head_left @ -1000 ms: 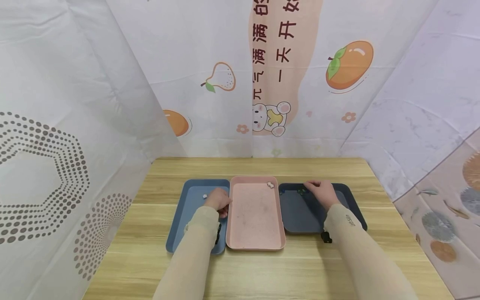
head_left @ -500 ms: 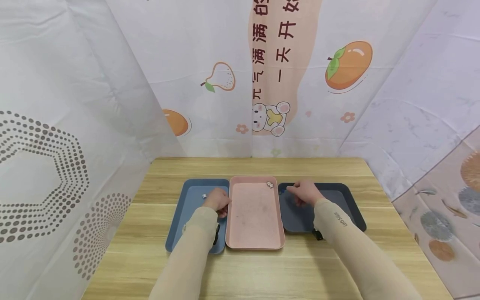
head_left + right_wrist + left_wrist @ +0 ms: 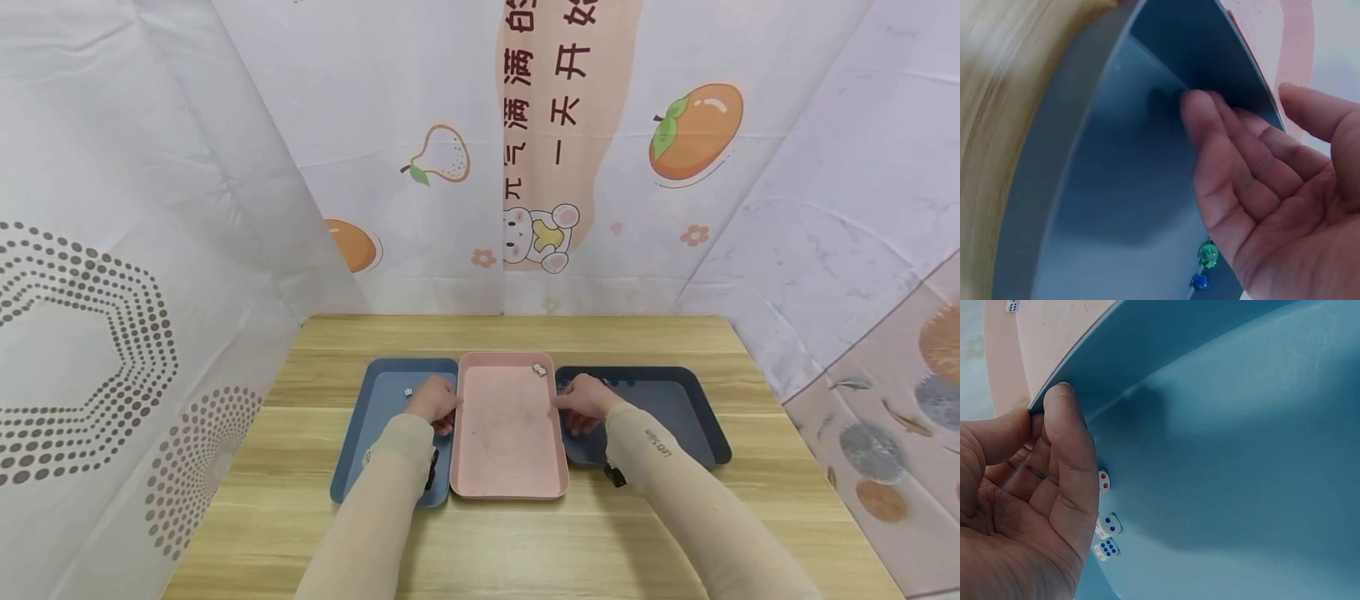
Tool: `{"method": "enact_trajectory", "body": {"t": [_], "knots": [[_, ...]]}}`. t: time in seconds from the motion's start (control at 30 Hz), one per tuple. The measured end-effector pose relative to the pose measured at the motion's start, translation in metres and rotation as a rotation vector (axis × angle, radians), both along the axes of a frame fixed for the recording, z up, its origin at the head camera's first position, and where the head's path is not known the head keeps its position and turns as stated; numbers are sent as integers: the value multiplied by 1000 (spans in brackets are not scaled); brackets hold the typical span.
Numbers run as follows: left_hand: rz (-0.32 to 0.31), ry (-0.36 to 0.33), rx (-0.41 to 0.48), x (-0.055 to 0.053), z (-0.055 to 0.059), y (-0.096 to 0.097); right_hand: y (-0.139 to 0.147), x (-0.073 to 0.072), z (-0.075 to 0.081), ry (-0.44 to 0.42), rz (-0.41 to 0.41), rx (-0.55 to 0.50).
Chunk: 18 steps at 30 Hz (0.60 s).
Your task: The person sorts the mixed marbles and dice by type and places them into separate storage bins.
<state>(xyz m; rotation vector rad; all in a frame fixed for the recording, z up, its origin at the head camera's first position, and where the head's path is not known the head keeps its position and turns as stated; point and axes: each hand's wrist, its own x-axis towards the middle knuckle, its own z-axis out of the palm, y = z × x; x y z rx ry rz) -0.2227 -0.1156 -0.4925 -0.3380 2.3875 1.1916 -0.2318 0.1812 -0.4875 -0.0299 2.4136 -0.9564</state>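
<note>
My left hand pinches the right rim of the blue tray, thumb outside and index finger inside. In the left wrist view, several white dice with red or blue dots lie in that tray beside my fingers. Over the left rim of the dark blue-grey tray is my right hand. Its thumb is on the pink tray's side and its fingers dip inside, a gap showing between them in the right wrist view. A shiny green bead-like piece and a round blue one lie in this tray.
The pink tray stands between the two blue trays, with white dice in its back right corner. All three trays are on a wood-grain table. A printed curtain hangs behind the table's back edge.
My right hand has moved left along the dark tray, from the small pieces at its back to its left rim. My left hand has stayed on the blue tray's rim.
</note>
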Motion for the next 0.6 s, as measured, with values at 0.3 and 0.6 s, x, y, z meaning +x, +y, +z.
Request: {"method": "enact_trajectory", "body": {"t": [0.3, 0.6], "knots": [[-17, 16, -63, 0, -1, 3, -5, 1, 2, -35, -21, -53], [-165, 133, -379, -3, 5, 7, -7, -6, -2, -57, -35, -40]]}}
